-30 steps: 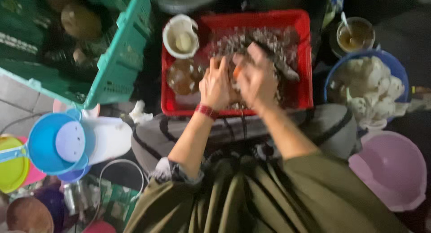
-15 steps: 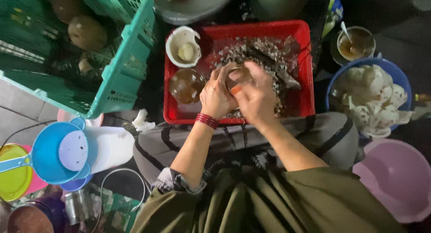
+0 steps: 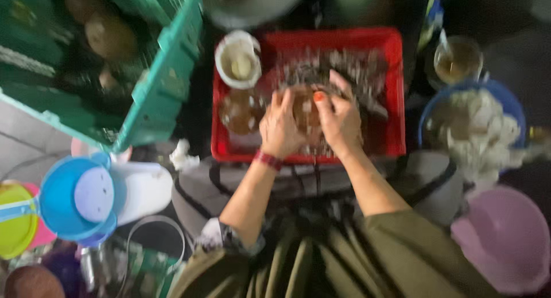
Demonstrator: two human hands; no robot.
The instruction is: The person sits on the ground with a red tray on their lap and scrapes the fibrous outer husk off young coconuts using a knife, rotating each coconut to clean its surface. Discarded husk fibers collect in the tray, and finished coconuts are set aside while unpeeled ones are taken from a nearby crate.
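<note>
Left hand (image 3: 282,128) and right hand (image 3: 340,121): fingers curled narrow, both clasped around one round brown object (image 3: 304,109), held between palms. Object sits over middle of red crate (image 3: 393,91), above dark wet heap (image 3: 350,74).

Progress, judged: heap large, so much left. White chunks fill blue bowl (image 3: 431,111) right of crate. White bowl (image 3: 238,60) in crate's left corner.

Green crate (image 3: 155,97) left; blue bowl (image 3: 505,111) of white pieces right; pink basin (image 3: 508,240) below it.
</note>
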